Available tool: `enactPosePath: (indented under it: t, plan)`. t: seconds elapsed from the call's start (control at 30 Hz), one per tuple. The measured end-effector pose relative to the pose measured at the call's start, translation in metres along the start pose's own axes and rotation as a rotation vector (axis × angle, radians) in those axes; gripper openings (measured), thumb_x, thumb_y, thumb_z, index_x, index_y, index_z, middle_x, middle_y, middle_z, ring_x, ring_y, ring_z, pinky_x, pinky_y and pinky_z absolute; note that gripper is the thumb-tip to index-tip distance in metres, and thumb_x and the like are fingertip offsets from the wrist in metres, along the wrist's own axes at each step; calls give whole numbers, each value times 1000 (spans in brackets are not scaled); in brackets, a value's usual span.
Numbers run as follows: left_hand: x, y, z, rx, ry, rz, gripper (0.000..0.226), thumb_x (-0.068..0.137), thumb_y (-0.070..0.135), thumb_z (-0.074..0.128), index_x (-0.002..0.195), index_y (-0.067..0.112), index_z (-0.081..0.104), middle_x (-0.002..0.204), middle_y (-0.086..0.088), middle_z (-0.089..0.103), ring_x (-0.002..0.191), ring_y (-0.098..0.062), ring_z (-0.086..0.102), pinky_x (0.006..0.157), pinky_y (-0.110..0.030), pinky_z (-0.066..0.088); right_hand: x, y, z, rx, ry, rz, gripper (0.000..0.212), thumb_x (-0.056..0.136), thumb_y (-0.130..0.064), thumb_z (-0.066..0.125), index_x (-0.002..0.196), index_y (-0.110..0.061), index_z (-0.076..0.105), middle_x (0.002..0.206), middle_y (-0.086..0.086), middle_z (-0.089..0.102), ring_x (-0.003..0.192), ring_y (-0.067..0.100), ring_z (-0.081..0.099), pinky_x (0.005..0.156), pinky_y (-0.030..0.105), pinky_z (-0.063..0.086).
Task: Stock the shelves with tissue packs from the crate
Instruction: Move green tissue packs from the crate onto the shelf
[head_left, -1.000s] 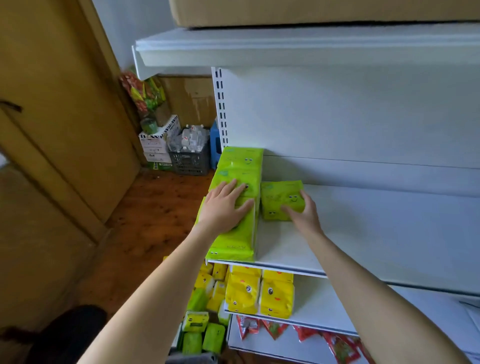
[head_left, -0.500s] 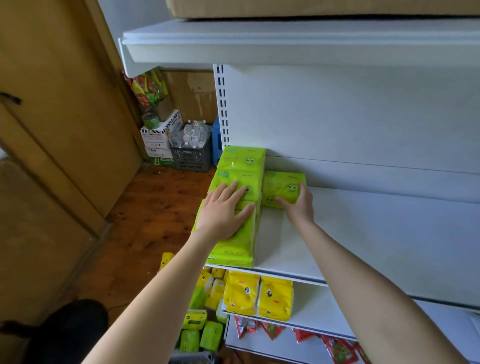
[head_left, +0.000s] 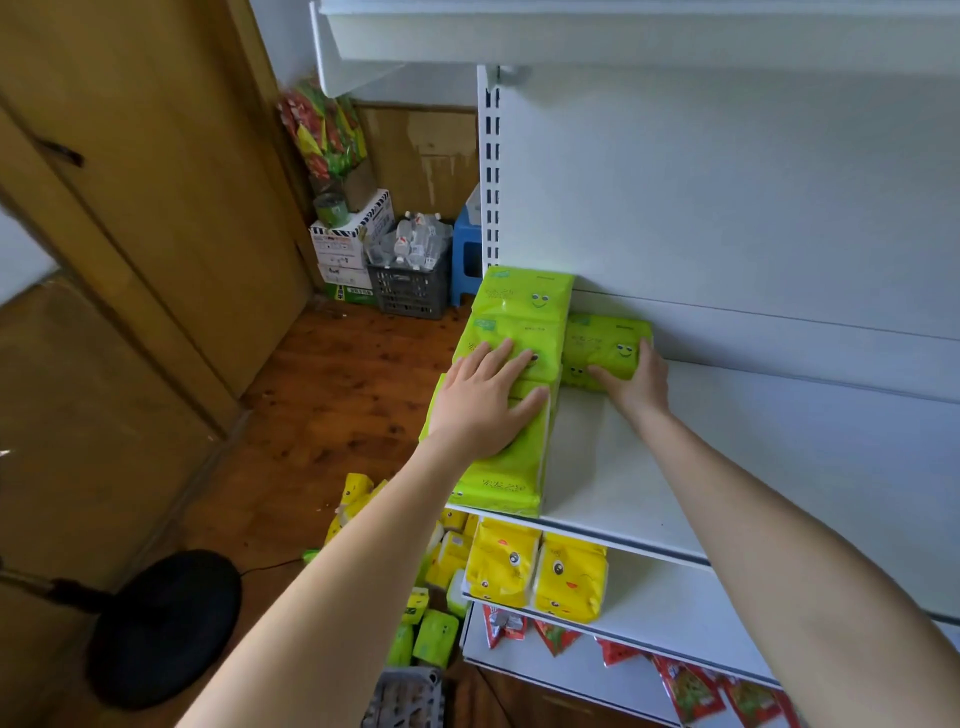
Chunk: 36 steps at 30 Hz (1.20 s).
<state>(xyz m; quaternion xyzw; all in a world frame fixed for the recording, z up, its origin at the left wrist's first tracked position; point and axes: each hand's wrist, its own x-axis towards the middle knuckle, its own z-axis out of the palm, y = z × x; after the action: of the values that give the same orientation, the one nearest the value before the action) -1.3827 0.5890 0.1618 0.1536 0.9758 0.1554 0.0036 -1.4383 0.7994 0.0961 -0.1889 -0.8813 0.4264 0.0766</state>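
head view: left grip (head_left: 485, 402) flat on green pack row (head_left: 519, 312), right grip (head_left: 636, 382) clasps small green pack (head_left: 602, 345).

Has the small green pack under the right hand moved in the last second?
Yes. The right hand has slid the small green pack deeper along the shelf, toward the back panel.

Both arms outstretched: left grip (head_left: 483, 405) flat, fingers straight; right grip (head_left: 636, 382) curled.
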Motion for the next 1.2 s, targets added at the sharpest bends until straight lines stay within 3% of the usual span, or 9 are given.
enactPosePath:
  t: [0.17, 0.27, 0.4, 0.53, 0.73, 0.9, 1.0, 1.2]
  plan:
    - [4, -2, -2, -57, 14, 12, 61, 93, 60, 32, 147, 35, 23, 158, 9, 13, 146, -14, 5, 116, -34, 5, -14, -3, -18, 45, 75, -20, 83, 83, -34, 68, 148, -13, 20, 153, 18, 20, 143, 28, 14, 114, 34, 14]
    - [2, -2, -9, -262, 65, 42, 62, 92, 57, 39, 145, 26, 32, 154, 2, 27, 144, -18, 18, 115, -35, 14, -32, -14, -30, 117, 105, -66, 77, 83, -31, 67, 146, -17, 26, 152, 13, 24, 141, 25, 21, 113, 33, 19]
    - [-13, -5, -33, -559, 201, 89, 52, 96, 39, 46, 141, 14, 39, 145, -5, 43, 136, -19, 35, 109, -30, 27, -68, -45, -36, 92, 125, -255, 70, 85, -26, 66, 144, -11, 31, 146, 14, 34, 137, 24, 30, 112, 30, 23]
    - [-49, -31, -56, -574, 261, 125, 44, 99, 27, 43, 140, 12, 41, 142, -4, 46, 132, -17, 40, 103, -24, 31, -115, -84, -27, 118, 180, -350, 65, 86, -26, 65, 142, -13, 35, 145, 10, 38, 135, 20, 34, 105, 20, 24]
    - [-143, -141, -59, -526, 221, -36, 44, 99, 24, 42, 142, 14, 39, 145, -3, 43, 135, -16, 37, 108, -25, 29, -209, -151, 30, 187, 216, -489, 59, 86, -23, 65, 138, -11, 40, 142, 9, 42, 133, 19, 37, 102, 12, 24]
    - [-228, -256, -45, -477, 216, -269, 45, 99, 24, 43, 143, 14, 37, 145, -5, 43, 135, -18, 37, 108, -26, 28, -290, -169, 135, 158, -83, -565, 58, 88, -23, 63, 140, -15, 39, 145, 7, 37, 138, 16, 29, 112, 28, 26]
    - [-288, -311, -22, -467, 132, -421, 47, 99, 25, 43, 144, 15, 34, 146, -5, 41, 133, -18, 39, 102, -23, 32, -344, -150, 200, 106, -268, -453, 60, 88, -28, 62, 142, -21, 36, 148, 3, 33, 140, 12, 24, 112, 30, 24]
    - [-388, -384, 49, -451, 30, -712, 46, 97, 23, 46, 141, 14, 39, 144, -8, 43, 132, -23, 40, 107, -33, 33, -413, -78, 299, -139, -706, -264, 63, 90, -39, 57, 145, -28, 28, 152, -2, 23, 141, 15, 20, 110, 33, 25]
